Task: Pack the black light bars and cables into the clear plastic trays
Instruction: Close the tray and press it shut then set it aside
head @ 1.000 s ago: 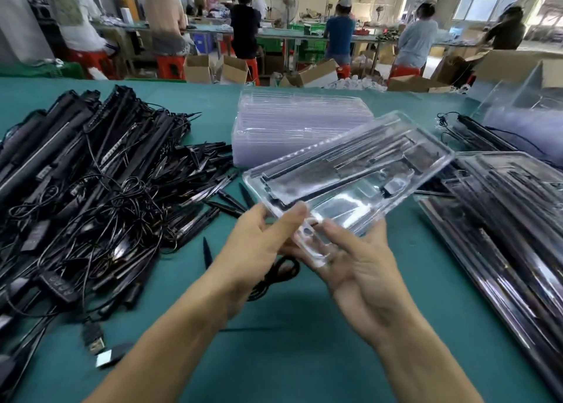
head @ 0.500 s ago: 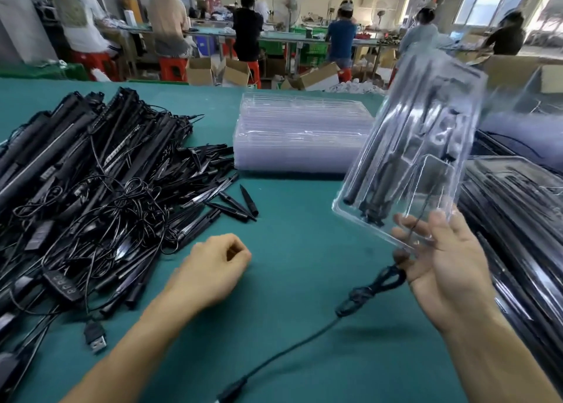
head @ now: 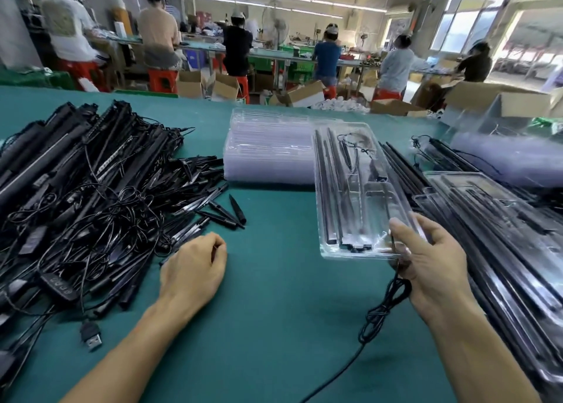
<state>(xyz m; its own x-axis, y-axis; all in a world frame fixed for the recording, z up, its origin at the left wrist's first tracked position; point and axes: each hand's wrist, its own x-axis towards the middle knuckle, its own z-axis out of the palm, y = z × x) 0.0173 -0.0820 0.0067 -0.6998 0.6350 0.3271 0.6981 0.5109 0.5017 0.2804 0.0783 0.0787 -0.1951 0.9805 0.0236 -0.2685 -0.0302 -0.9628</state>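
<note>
Above the green table (head: 274,326), just right of the stack of empty trays (head: 268,159): a filled tray (head: 350,195) gripped at its near end by the right hand (head: 432,265), fingers and thumb clamped on the rim, a cable (head: 380,308) dangling below. Left hand (head: 195,268) loosely curled, holding nothing, beside the heap of light bars (head: 76,174). Best to tuck that loose cable in before setting down. Since half a second ago: lowered from near upright to almost flat.
</note>
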